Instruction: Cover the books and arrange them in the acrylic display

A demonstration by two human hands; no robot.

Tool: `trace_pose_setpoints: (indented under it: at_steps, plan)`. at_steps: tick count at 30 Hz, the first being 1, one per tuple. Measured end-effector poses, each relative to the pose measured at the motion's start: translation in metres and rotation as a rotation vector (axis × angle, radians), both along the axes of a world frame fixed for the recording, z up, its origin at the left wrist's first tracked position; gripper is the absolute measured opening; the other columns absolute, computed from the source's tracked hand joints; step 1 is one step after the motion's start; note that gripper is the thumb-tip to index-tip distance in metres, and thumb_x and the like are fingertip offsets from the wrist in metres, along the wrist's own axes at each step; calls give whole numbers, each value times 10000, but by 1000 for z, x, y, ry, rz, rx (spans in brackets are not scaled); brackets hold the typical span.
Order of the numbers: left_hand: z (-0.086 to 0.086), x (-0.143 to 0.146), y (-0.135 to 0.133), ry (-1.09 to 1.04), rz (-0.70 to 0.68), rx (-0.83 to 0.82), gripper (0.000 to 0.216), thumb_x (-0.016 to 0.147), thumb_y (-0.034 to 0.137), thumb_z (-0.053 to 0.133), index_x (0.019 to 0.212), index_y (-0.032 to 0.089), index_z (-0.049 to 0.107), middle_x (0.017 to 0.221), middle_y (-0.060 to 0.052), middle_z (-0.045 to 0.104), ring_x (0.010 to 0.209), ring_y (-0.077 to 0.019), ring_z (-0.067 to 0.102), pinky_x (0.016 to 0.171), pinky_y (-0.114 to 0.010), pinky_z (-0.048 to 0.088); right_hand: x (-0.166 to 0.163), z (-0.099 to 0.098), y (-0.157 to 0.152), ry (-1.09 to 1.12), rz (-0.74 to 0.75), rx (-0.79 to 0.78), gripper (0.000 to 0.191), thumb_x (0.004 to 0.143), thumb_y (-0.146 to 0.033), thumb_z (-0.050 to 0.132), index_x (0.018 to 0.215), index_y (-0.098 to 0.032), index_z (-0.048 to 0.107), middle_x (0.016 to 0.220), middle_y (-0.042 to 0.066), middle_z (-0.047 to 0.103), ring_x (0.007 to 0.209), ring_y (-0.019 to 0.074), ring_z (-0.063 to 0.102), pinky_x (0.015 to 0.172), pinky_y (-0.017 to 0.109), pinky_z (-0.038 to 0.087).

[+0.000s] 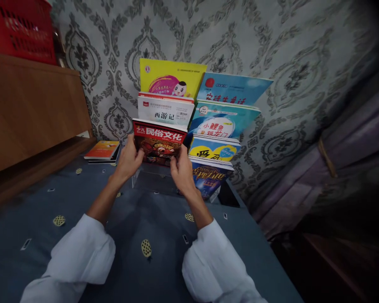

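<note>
Both of my hands grip a red and dark book (161, 145) by its sides, its cover facing me. My left hand (130, 159) is closed on the left edge, thumb on the cover. My right hand (182, 170) is closed on the right edge the same way. The book is tilted back in front of a clear stand (154, 181). Behind it rise a white book (166, 110) and a taller yellow book (173, 78). To the right stands a second column with a dark blue book (213, 172), a yellow and blue book (214, 148), a teal book (224, 120) and a blue book (235, 88).
A small pile topped by an orange book (102, 150) lies left of my left hand. The dark blue patterned cloth (120, 252) covers the surface. A wooden cabinet (34, 109) bears a red basket (22, 29). Patterned wallpaper (113, 54) is behind; a curtain (303, 189) hangs right.
</note>
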State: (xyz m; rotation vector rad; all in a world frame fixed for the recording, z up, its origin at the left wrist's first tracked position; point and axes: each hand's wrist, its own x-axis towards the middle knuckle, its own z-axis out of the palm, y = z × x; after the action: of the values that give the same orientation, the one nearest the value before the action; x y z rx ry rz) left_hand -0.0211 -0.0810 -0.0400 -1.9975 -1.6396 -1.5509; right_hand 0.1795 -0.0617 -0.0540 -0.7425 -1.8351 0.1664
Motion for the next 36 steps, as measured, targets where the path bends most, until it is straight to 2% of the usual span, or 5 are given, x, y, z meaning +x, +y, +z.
trace_pose_setpoints:
  at_steps: [8,15,19,22,36]
  plan:
    - [-11,-3,6,53,92,-16,346,876,149,482,1221,160,463,1047,-104,634,1019,-277,653,956,-470,519,7,2,3,-90,-104,-1,435,939,-160,396,1365,-173,485,1053,127,572,1017,277,575,953,508,517]
    - [-10,3,1,68,177,-116,459,887,145,487,1337,111,404,1146,-172,647,1103,-335,656,982,-541,514,5,-4,4,-127,-114,-20,599,977,-238,375,1557,-123,280,1158,180,553,1096,324,555,1004,553,488]
    - [-5,7,-4,97,169,19,699,874,142,525,1509,84,239,1492,-258,433,1370,-364,485,1108,-548,432,5,-3,3,-122,-107,-6,615,984,-254,384,1574,-142,252,1181,180,579,1106,323,572,1003,561,497]
    - [1,8,-9,132,139,104,752,899,128,496,1571,99,162,1546,-236,377,1472,-339,358,1177,-518,370,5,-2,1,-122,-101,1,597,987,-249,388,1567,-150,286,1170,177,595,1077,319,596,974,558,520]
    - [7,9,-7,179,174,5,670,926,130,419,1579,192,281,1433,-179,520,1252,-317,584,1056,-515,486,5,-4,2,-118,-85,-38,587,979,-267,413,1551,-145,357,1214,193,640,1116,332,627,977,552,539]
